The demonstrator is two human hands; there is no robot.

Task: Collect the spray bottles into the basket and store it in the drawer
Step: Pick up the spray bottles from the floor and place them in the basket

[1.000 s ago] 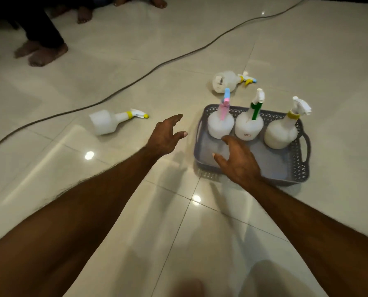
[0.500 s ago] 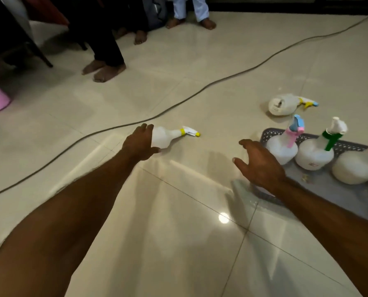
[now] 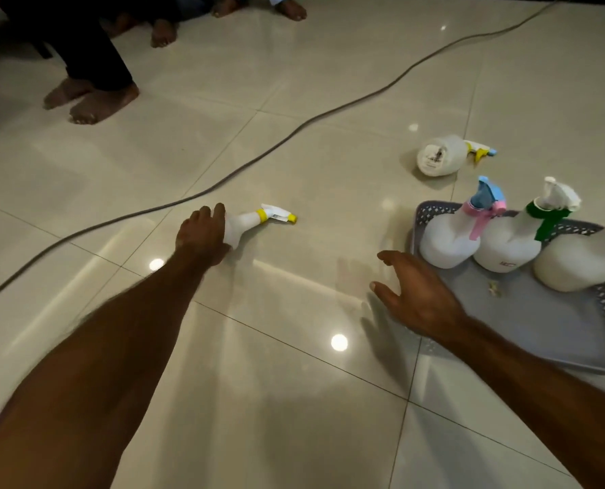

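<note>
Left hand (image 3: 202, 234) grips the fallen spray bottle (image 3: 255, 220), hiding its body; right hand (image 3: 417, 301) spread wide; basket (image 3: 555, 333) cut off at the frame edge.

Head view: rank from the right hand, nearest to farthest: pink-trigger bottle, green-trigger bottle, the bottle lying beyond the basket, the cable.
From the right hand:
1. Pink-trigger bottle, upright in the basket's near-left corner.
2. Green-trigger bottle, upright beside it, further right.
3. Lying bottle, on the floor beyond the basket.
4. Cable, crossing the floor farther back.
</note>
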